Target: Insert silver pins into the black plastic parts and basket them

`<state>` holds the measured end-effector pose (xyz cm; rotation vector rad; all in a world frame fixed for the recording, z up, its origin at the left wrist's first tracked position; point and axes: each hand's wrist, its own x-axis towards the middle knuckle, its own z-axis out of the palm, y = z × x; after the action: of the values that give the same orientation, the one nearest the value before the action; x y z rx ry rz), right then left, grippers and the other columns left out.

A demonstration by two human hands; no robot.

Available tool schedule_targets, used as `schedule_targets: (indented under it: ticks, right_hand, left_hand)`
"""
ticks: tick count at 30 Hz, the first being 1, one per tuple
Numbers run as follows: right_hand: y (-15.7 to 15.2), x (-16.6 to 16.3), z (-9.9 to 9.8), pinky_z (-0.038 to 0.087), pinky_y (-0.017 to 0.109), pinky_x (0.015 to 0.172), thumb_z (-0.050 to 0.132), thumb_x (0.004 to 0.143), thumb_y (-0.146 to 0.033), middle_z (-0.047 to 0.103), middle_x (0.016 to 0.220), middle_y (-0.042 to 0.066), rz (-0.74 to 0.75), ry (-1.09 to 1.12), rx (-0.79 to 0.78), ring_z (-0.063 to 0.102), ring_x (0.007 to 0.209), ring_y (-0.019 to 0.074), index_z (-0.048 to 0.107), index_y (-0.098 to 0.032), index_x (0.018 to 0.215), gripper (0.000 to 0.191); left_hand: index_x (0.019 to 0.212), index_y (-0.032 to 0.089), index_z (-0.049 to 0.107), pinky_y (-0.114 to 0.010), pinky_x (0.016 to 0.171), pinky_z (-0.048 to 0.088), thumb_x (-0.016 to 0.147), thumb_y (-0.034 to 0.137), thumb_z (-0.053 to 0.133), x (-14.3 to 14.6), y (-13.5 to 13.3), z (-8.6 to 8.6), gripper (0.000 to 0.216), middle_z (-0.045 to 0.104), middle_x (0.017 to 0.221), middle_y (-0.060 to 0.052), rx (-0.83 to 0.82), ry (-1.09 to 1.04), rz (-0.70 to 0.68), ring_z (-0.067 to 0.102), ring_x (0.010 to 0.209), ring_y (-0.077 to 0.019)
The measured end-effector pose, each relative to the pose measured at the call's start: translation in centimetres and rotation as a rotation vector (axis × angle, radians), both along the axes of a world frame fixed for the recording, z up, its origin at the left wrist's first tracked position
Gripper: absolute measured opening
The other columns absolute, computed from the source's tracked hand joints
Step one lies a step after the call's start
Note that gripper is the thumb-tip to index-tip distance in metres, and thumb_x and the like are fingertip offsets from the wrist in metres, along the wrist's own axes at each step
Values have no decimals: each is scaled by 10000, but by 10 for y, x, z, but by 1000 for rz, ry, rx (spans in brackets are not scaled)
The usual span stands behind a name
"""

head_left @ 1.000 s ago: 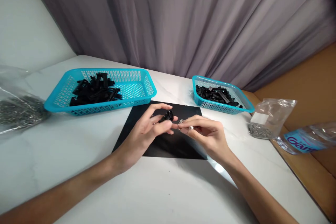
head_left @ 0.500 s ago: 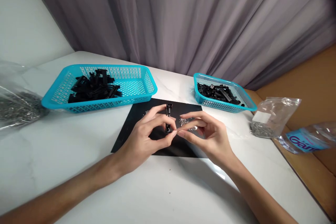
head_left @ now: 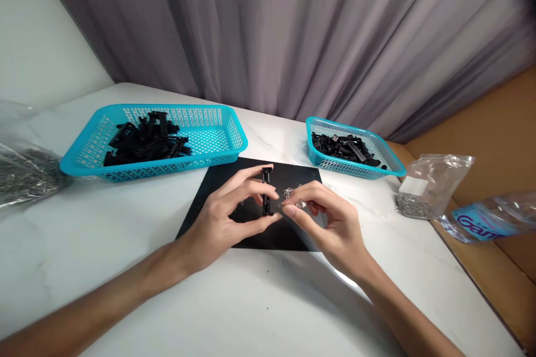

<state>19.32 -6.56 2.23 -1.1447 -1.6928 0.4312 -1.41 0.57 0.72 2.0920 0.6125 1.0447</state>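
Note:
My left hand (head_left: 226, 209) grips a narrow black plastic part (head_left: 267, 192) upright between thumb and fingers, above a black mat (head_left: 268, 237). Close on its right, my right hand (head_left: 324, 215) has thumb and forefinger pinched together. A tiny shiny piece seems to show at those fingertips, too small to name. The pinched fingertips are a little apart from the black part. Small silvery metal pieces (head_left: 288, 193) lie in a loose pile on the mat, partly hidden behind my right hand.
A blue basket (head_left: 176, 167) of black plastic parts stands at the back left, a smaller blue basket (head_left: 355, 166) of them at the back right. Clear bags of metal pieces sit far left (head_left: 31, 175) and right (head_left: 419, 203). A plastic bottle (head_left: 481, 223) lies at the right edge.
My right fingertips have drawn slightly away from my left fingers. My left index finger and thumb have spread apart, showing more of the black part. The view has shifted slightly.

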Motion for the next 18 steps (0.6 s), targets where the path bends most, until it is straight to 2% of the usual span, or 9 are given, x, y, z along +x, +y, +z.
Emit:
schedule_targets:
  ticks: [3,5,10,18]
  right_hand:
    - [-2,2,1,485,334,682,663,965,-209,736,913,20,35,-119,52,651,831,181,706,-247,954,59]
    - [-3,2,0,490,344,717,657,966,-192,734,924,21,73,-158,56,650,826,177,704,-241,958,69]
    - [-4,-1,-2,491,338,761,672,946,-160,717,902,22,143,-161,49,626,775,152,716,-210,949,67]
    - [-6,0,1,484,333,770,663,957,-161,726,893,30,191,-192,34,616,758,152,720,-193,970,66]
  left_hand:
    - [1451,313,482,-395,981,612,822,243,832,-6,5,-6,724,569,1480,-97,116,23,-3,664,1181,-256]
    - [1524,284,406,-383,964,616,805,251,849,-8,8,-7,845,613,1427,-111,215,36,7,686,1119,-244]
    - [1467,189,490,-377,942,610,842,221,815,-9,12,-1,705,664,1325,-133,491,71,-7,683,1087,-239]
    - [1475,131,462,-407,971,598,844,165,801,-8,12,1,717,653,1337,-167,562,97,-20,655,1149,-258]
